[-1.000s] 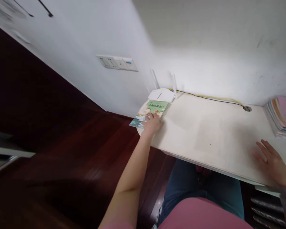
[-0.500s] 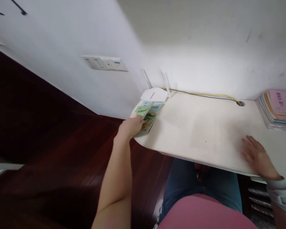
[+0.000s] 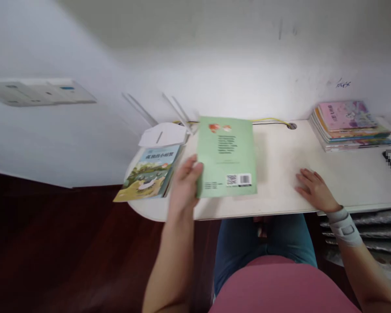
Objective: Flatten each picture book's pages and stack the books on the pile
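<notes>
A thin green book (image 3: 227, 158) is held up over the desk by my left hand (image 3: 184, 180), thumb and fingers closed on its left edge. Its back cover faces me, with small text, a QR code and a barcode. To the left, a picture book with a pond scene (image 3: 150, 174) tops a small pile at the desk's rounded end, its corner jutting past the edge. My right hand (image 3: 316, 189), with a grey wrist brace (image 3: 345, 228), rests palm down on the white desk (image 3: 276, 174), fingers stretched out and holding nothing.
A white router (image 3: 163, 135) with upright antennas stands behind the picture book. Yellow and black cables run along the wall to a desk hole (image 3: 291, 126). A stack of books (image 3: 352, 126) lies at the back right. A wall socket panel (image 3: 41, 92) is at left.
My left hand has lifted the green book off the pile and carried it right, its back cover now facing me. My view has shifted right. The right hand stays low over the desk.
</notes>
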Motion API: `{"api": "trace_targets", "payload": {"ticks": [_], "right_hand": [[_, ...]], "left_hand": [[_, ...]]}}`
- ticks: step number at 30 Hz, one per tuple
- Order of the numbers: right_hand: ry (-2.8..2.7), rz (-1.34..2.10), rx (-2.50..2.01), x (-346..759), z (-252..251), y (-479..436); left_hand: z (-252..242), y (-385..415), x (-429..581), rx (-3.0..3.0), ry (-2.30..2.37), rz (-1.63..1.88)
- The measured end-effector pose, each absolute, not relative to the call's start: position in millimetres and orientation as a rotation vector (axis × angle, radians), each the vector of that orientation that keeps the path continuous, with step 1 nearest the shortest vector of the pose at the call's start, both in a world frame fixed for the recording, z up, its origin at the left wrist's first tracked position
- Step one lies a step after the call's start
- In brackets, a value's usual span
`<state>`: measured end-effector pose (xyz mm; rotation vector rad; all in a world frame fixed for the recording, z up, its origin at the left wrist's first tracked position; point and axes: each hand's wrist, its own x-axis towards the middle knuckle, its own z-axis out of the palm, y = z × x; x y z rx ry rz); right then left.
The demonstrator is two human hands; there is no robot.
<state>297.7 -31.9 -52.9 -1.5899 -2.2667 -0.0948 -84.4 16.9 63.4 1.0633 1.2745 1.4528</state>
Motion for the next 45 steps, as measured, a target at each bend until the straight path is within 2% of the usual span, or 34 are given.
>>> {"api": "trace_targets", "payload": {"ticks": [3, 8, 17, 23, 29, 34, 40, 45], "right_hand": [[-2.268, -0.085, -1.595, 297, -52, -32], [-2.265, -0.077, -1.614, 296, -50, -31], [-2.228, -0.148, -1.592, 279, -33, -37], [-2.497, -0.09, -1.333, 209, -18, -41], [-2.573, -0.03, -1.335, 186, -25, -40], [-2.56, -0.002, -1.336, 189, -28, -41], [-2.503, 0.082, -1.305, 187, -25, -36], [-2.432, 0.145, -1.3, 205, -18, -32]], "left_hand": [[25, 24, -48, 0.985, 1.214, 1.191], [-10, 27, -36, 1.059, 1.305, 1.063], [-21, 14, -44, 2.043, 1.951, 0.678], [-35, 6, -39, 2.142, 1.988, 0.578], [-33, 5, -37, 2.124, 1.968, 0.604], [-19, 5, -39, 2.007, 1.865, 0.745], [23, 4, -30, 1.819, 1.178, 0.97], [44, 1, 16, 2.108, 0.877, 0.923]]}}
